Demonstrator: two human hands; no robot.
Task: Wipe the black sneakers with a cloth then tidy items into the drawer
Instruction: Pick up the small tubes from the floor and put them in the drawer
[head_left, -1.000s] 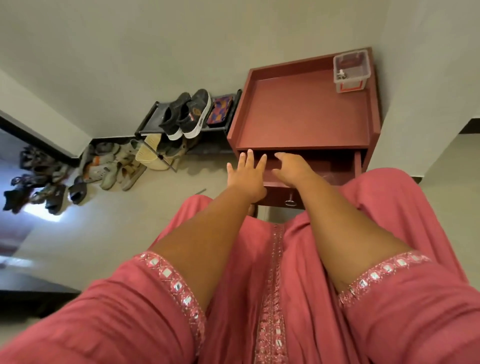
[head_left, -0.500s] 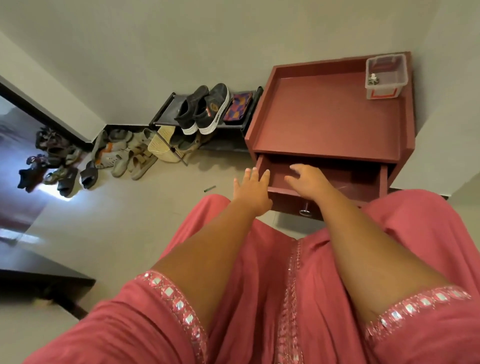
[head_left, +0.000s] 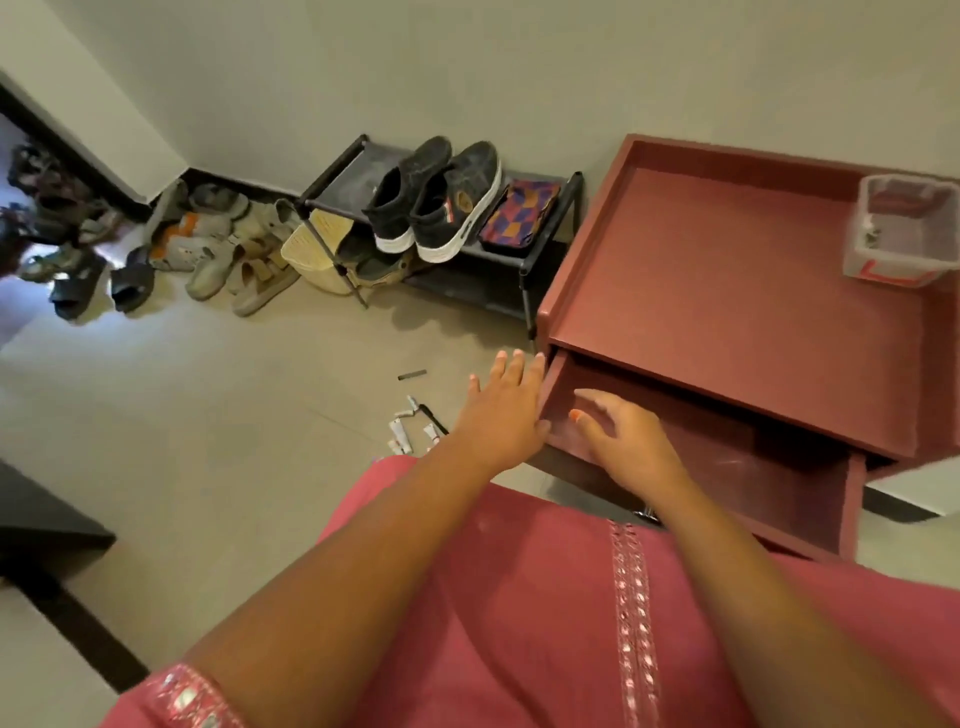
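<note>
The black sneakers (head_left: 436, 197) with white soles stand as a pair on the top of a black shoe rack (head_left: 524, 260), next to a folded patterned cloth (head_left: 519, 213). The dark red drawer (head_left: 727, 457) of the side table (head_left: 727, 291) is pulled out and looks bare inside. My left hand (head_left: 506, 410) is flat with straight fingers just outside the drawer's left wall. My right hand (head_left: 623, 441) hovers over the drawer's left end, fingers loosely spread, holding nothing. Several small tubes and a thin dark stick (head_left: 415, 426) lie on the floor left of the drawer.
A clear plastic box (head_left: 904, 234) sits at the table top's far right corner. Several sandals and shoes (head_left: 208, 249) lie along the wall at left, with a yellow basket (head_left: 322, 249) by the rack. A short dark piece (head_left: 412, 374) lies on the floor. Dark furniture (head_left: 47, 545) stands at lower left.
The view has swung left and down, bringing the tubes on the floor into sight. The drawer shows further out. My left hand moved to the drawer's left side; my right hand opened over it.
</note>
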